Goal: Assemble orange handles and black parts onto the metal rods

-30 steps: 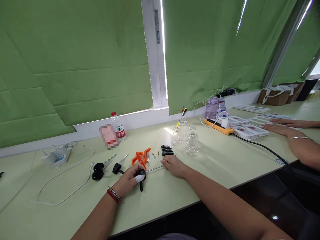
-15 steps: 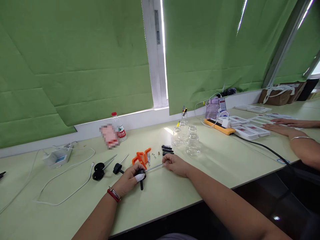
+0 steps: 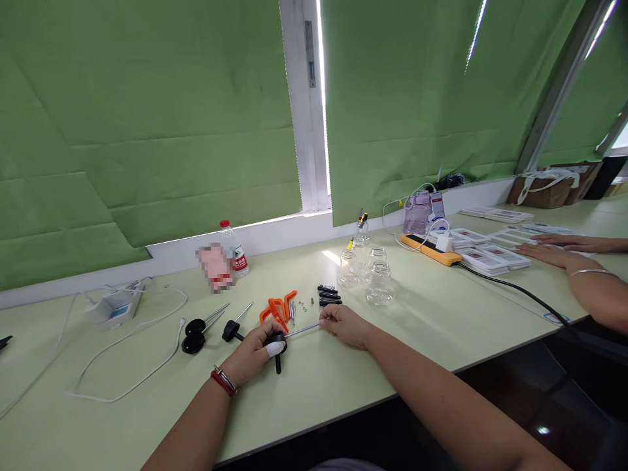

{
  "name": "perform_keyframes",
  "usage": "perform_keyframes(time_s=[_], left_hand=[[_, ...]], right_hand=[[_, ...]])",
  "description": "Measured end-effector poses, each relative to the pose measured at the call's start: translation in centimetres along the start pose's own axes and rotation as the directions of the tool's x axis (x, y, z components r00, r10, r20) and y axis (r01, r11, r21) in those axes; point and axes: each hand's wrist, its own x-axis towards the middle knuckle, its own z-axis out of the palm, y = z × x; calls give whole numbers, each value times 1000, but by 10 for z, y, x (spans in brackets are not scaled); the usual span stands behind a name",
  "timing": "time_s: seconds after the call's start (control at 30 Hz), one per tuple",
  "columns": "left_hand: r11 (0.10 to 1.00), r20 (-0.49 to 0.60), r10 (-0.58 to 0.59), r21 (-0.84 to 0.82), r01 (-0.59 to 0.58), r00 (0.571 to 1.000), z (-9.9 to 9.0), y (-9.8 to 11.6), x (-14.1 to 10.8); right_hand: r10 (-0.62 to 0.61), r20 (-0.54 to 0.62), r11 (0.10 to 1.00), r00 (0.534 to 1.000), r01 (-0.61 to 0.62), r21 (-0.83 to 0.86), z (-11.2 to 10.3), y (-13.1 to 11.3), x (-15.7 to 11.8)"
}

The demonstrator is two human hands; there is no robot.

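My left hand [image 3: 256,353], with a white wrap on one finger, is closed on a round black lid [image 3: 278,345] that has a black stem pointing down. A thin metal rod [image 3: 303,330] runs from the lid to the right. The fingers of my right hand [image 3: 343,324] pinch the far end of that rod. Just behind the lid lie orange handles [image 3: 275,311] and small metal pins [image 3: 292,313]. Black ribbed parts [image 3: 328,296] sit behind my right hand. Left of my left hand are more black lids with rods [image 3: 195,341].
Several glass jars [image 3: 379,284] stand behind my right hand. A water bottle [image 3: 239,255] and white cables are at the left. An orange power strip [image 3: 430,250], a purple bottle [image 3: 417,212] and white trays [image 3: 485,257] are at the right, near another person's hands [image 3: 544,252].
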Motion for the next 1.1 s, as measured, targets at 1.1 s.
perform_keyframes(time_s=[1.1], left_hand=[[1000,1,24,-3,-24,1000,0,6,-1]], right_hand=[[48,10,999,999,-48,11,-1,-9,-4]])
